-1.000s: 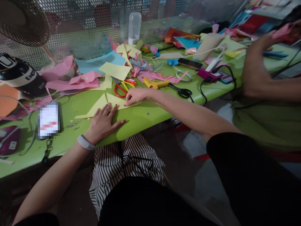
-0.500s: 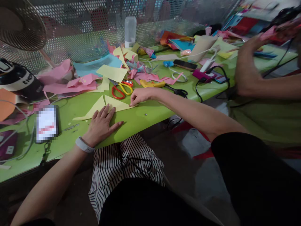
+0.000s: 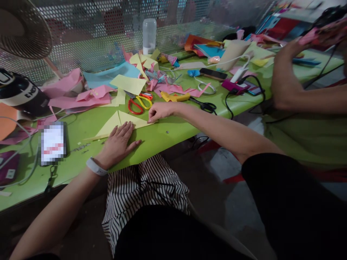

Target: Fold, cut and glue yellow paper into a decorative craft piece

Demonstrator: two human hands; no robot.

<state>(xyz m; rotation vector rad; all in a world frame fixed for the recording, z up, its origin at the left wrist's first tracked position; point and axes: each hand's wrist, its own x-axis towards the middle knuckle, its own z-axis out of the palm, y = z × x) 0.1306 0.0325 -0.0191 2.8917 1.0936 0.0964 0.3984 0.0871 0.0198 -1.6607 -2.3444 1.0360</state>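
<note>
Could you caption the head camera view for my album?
Left hand resting on folded yellow paper, right hand at one corner, on a green table.

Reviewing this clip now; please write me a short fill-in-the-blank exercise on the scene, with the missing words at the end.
1. The folded paper under the flat left hand is coloured ____.
2. The curled hand at a pointed end of the paper is the person's ____ one.
3. The scissors have one yellow handle and one ____ handle.
4. The table beneath the paper is coloured ____.

Missing words: yellow; right; red; green.
</note>
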